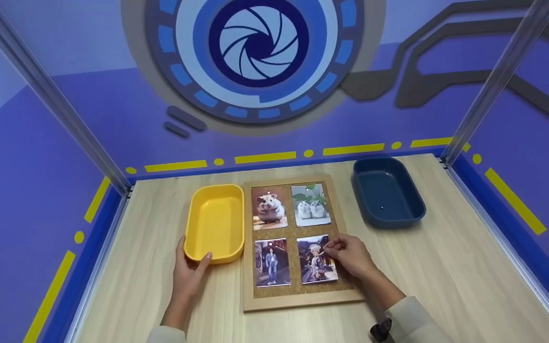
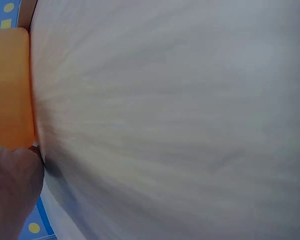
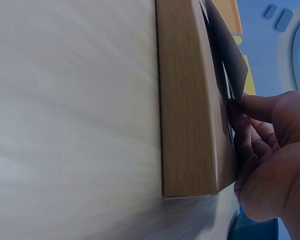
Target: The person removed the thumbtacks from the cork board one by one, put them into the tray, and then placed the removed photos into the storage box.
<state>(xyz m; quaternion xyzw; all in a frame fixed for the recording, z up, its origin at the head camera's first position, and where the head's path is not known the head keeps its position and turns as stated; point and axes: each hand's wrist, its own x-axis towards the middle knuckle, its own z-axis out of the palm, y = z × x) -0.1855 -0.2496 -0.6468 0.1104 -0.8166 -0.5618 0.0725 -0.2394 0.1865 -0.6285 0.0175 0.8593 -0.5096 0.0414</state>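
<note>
At the near end of a yellow tray (image 1: pixel 215 228), my left hand (image 1: pixel 188 281) grips the corner, thumb over the rim and fingers along the outer side. The left wrist view shows part of that hand (image 2: pixel 12 187) against the tray's wall (image 2: pixel 10 90). My right hand (image 1: pixel 353 257) pinches the right edge of the lower right photo (image 1: pixel 315 264), a figure in patterned clothing, on a wood-framed cork board (image 1: pixel 303 301). From the right wrist, the photo's dark back (image 3: pixel 230 50) tilts up from the board between thumb and fingers (image 3: pixel 260 107).
Three other photos share the board: a hamster (image 1: pixel 269 209), two small white animals under leaves (image 1: pixel 311 207) and a standing person in blue (image 1: pixel 272 264). To the right stands a dark blue tray (image 1: pixel 384 190) with a tiny shiny speck inside. Printed panels wall the table.
</note>
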